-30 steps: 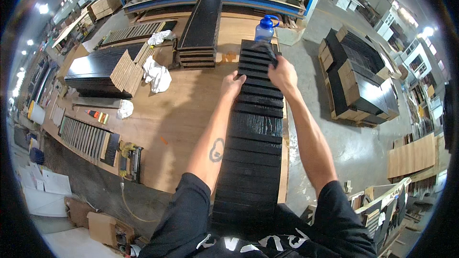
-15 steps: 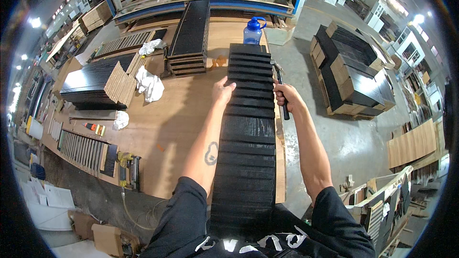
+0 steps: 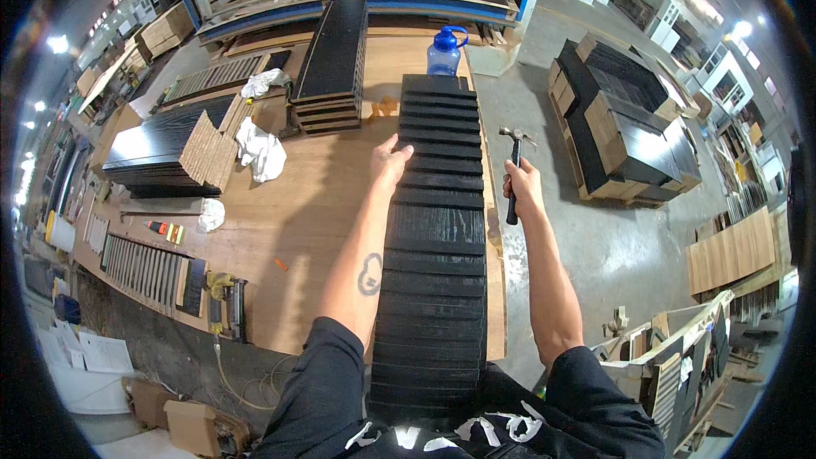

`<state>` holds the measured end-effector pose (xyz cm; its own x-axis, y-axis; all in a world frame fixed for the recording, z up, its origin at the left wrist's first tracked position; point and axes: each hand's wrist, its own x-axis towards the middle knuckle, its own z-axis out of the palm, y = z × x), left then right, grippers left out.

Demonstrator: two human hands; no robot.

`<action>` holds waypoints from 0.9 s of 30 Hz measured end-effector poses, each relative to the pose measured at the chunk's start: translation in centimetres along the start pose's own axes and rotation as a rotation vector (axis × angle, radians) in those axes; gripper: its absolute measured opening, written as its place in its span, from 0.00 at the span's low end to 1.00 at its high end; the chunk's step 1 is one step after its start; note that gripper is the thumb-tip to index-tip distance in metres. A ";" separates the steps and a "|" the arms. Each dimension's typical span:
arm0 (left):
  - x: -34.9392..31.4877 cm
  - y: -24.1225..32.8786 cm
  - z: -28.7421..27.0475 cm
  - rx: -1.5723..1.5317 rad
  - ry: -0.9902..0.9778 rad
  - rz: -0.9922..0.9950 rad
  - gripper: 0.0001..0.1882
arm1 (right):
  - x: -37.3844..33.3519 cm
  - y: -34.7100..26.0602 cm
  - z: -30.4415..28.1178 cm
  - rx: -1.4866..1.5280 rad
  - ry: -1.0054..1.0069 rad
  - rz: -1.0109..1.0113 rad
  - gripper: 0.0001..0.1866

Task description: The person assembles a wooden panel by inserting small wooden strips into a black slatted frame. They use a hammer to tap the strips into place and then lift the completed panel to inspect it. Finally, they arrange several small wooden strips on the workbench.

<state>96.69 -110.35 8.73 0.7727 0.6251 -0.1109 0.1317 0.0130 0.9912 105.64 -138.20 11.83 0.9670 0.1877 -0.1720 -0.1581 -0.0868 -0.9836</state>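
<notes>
A long black slatted panel (image 3: 435, 234) runs away from my body along the workbench, its raised crosswise slats closer together at the far end. My left hand (image 3: 390, 163) grips the panel's left edge, thumb toward the slats; its other fingers are partly hidden. To the right of the panel, my right hand (image 3: 522, 184) is wrapped round the black handle of a claw hammer (image 3: 515, 143). The hammer stands nearly upright in the picture, metal head at the far end, apart from the panel and over the grey floor.
A blue water bottle (image 3: 444, 53) stands past the panel's far end. Stacked black boards (image 3: 331, 59) and another black stack (image 3: 174, 140) lie left, near white rags (image 3: 261, 151). A nail gun (image 3: 226, 302) rests at the bench's left edge. Right, a pallet (image 3: 625, 200) carries black-faced boards.
My right hand has moved the hammer right, away from the panel's edge, and its head now shows fully. My left hand stays at the panel's left edge; the view has shifted slightly.
</notes>
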 end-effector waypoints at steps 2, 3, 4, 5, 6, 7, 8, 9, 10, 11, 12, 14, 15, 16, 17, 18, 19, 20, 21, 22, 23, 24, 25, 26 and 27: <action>0.0 0.0 -0.7 -0.067 -0.009 0.002 0.34 | -1.7 -0.4 1.1 -0.018 0.048 -0.041 0.08; 0.0 0.1 -0.8 -0.101 -0.018 0.005 0.34 | -2.3 -0.7 1.8 -0.084 0.038 -0.023 0.07; -1.0 1.3 -0.8 -0.130 -0.049 -0.045 0.35 | -2.7 -0.8 1.7 -0.068 -0.030 0.006 0.07; -1.8 2.2 -0.5 -0.094 -0.050 -0.045 0.35 | -3.0 -0.6 1.4 -0.052 -0.099 0.034 0.07; -2.5 3.1 -0.5 -0.059 -0.041 -0.040 0.34 | -2.9 -0.4 1.5 -0.022 -0.068 0.020 0.07; -2.8 3.6 -0.4 -0.024 -0.032 -0.035 0.34 | -2.9 -0.3 1.3 -0.023 -0.057 0.015 0.07; -2.2 2.9 -0.2 0.003 -0.015 -0.037 0.34 | -2.9 -0.1 1.2 -0.024 -0.045 0.012 0.07; -1.1 1.8 -0.4 0.029 0.014 -0.035 0.34 | -2.9 -0.3 1.6 -0.023 -0.045 0.003 0.07; -0.7 1.4 -0.4 0.053 0.035 -0.038 0.34 | -3.0 -0.5 1.7 -0.034 -0.096 0.056 0.07; -0.3 0.9 -0.6 0.031 0.023 -0.031 0.34 | -2.9 -0.5 1.8 -0.017 -0.099 0.048 0.06; -0.1 0.9 -0.6 0.007 0.007 -0.023 0.34 | -2.7 -0.6 1.7 -0.001 -0.097 0.039 0.06; 0.3 0.8 -0.7 -0.072 -0.026 -0.035 0.33 | -2.5 -0.7 1.7 0.051 -0.074 0.039 0.06; 0.7 1.0 -0.6 -0.129 -0.045 -0.050 0.33 | -2.3 -0.9 1.8 0.049 -0.075 0.043 0.06; 1.1 1.4 -0.5 -0.185 -0.064 -0.064 0.33 | -1.9 -1.3 1.9 0.047 -0.076 0.046 0.06; 1.6 1.7 -0.4 -0.123 -0.052 -0.066 0.33 | -1.5 -1.7 2.0 0.046 -0.077 0.050 0.07; 2.0 2.2 -0.3 -0.058 -0.042 -0.068 0.34 | -1.0 -1.9 2.2 0.054 -0.098 0.062 0.06; 2.2 2.6 -0.2 0.007 -0.032 -0.071 0.34 | -0.6 -2.0 2.4 0.041 -0.088 0.059 0.06; 2.3 2.7 0.0 0.037 -0.069 -0.047 0.35 | -0.2 -2.1 2.6 0.028 -0.077 0.057 0.06; 2.6 2.7 -0.1 0.069 -0.101 -0.019 0.35 | 0.0 -2.6 3.0 0.017 -0.071 0.051 0.06; 2.7 2.5 -0.2 0.036 -0.086 -0.021 0.35 | 0.1 -3.0 3.2 0.011 -0.070 0.069 0.06; 2.6 2.3 -0.2 0.002 -0.071 -0.023 0.35 | 0.2 -3.4 3.3 -0.007 -0.089 0.066 0.07; 1.6 3.3 0.3 -0.037 -0.087 -0.080 0.34 | 0.1 -3.5 3.0 -0.025 -0.093 0.071 0.08; 1.3 3.8 0.3 -0.030 -0.085 -0.081 0.34 | -0.1 -3.5 2.9 -0.043 -0.105 0.076 0.09; 1.2 4.2 0.3 -0.023 -0.084 -0.082 0.34 | -0.1 -3.4 2.9 -0.031 -0.080 0.063 0.09; 1.0 4.3 0.2 -0.019 -0.078 -0.084 0.34 | 0.0 -3.2 3.0 -0.023 -0.059 0.050 0.09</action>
<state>98.15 -109.86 12.85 0.8054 0.5585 -0.1985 0.1873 0.0780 0.9792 105.57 -134.94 14.80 0.9444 0.2403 -0.2246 -0.2007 -0.1201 -0.9723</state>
